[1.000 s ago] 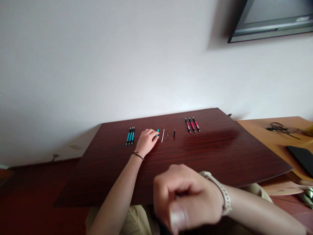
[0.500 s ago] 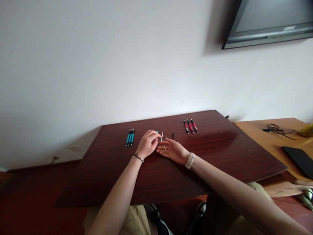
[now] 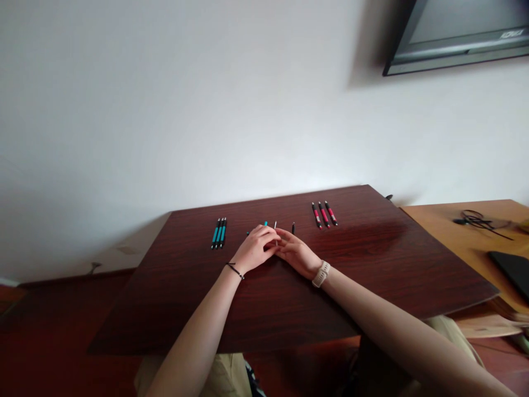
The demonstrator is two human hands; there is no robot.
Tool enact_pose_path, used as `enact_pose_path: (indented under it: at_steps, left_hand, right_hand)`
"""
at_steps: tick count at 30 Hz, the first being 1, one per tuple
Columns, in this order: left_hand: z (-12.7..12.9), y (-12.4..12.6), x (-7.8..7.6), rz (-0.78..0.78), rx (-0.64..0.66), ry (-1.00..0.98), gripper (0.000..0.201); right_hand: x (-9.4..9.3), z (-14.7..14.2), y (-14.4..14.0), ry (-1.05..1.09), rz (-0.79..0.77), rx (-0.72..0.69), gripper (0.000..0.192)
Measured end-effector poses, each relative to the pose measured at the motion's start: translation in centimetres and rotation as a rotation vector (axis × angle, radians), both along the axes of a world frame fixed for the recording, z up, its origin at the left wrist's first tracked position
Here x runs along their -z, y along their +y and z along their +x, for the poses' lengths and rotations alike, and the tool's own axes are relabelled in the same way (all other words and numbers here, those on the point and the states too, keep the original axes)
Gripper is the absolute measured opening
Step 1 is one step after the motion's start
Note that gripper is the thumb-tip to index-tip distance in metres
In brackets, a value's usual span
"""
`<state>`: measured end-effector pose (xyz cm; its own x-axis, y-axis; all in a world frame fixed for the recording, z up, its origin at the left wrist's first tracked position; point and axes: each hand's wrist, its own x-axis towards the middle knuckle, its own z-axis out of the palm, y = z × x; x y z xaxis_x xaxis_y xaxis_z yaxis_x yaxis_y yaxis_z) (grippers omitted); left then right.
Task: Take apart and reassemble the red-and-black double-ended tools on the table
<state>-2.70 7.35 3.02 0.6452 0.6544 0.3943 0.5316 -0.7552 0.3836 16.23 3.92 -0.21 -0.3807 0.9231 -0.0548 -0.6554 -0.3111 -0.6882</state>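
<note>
My left hand (image 3: 258,248) and my right hand (image 3: 301,256) meet above the middle of the table. The left fingers are bent and closed over the right fingertips. My right hand is turned palm up with its fingers curled in, and its fingertips are partly hidden. A thin white pen refill (image 3: 275,225) shows just at the fingers; whether it is gripped is unclear. Behind the left hand, a teal pen part (image 3: 265,223) peeks out. A short black pen part (image 3: 293,227) lies beyond my right hand.
Teal-and-black pens (image 3: 219,234) lie in a row on the left of the dark table (image 3: 185,309). Pink-and-black pens (image 3: 324,215) lie at the right. On a lighter desk (image 3: 442,220) are a black cable (image 3: 479,219) and a black flat object (image 3: 510,271). A screen (image 3: 463,41) hangs above.
My left hand has shifted right and now overlaps the right fingers. The right hand, open with a small white piece on its fingers before, has curled in. The view has turned slightly.
</note>
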Motion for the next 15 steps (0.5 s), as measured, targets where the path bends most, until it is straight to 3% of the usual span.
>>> enact_pose_path:
  at_steps: [3, 9, 15]
  left_hand:
    - [-0.01, 0.17, 0.10, 0.010, -0.004, -0.010, 0.013]
    - [-0.39, 0.31, 0.15, 0.000, -0.018, -0.074, 0.011]
    - [-0.86, -0.01, -0.44, -0.050, -0.002, -0.078, 0.013]
  right_hand:
    - [-0.12, 0.12, -0.21, -0.020, 0.023, 0.019, 0.068]
    - [-0.83, -0.05, -0.51, -0.054, 0.026, 0.058, 0.068]
    - [-0.15, -0.27, -0.42, -0.026, 0.043, 0.054, 0.073]
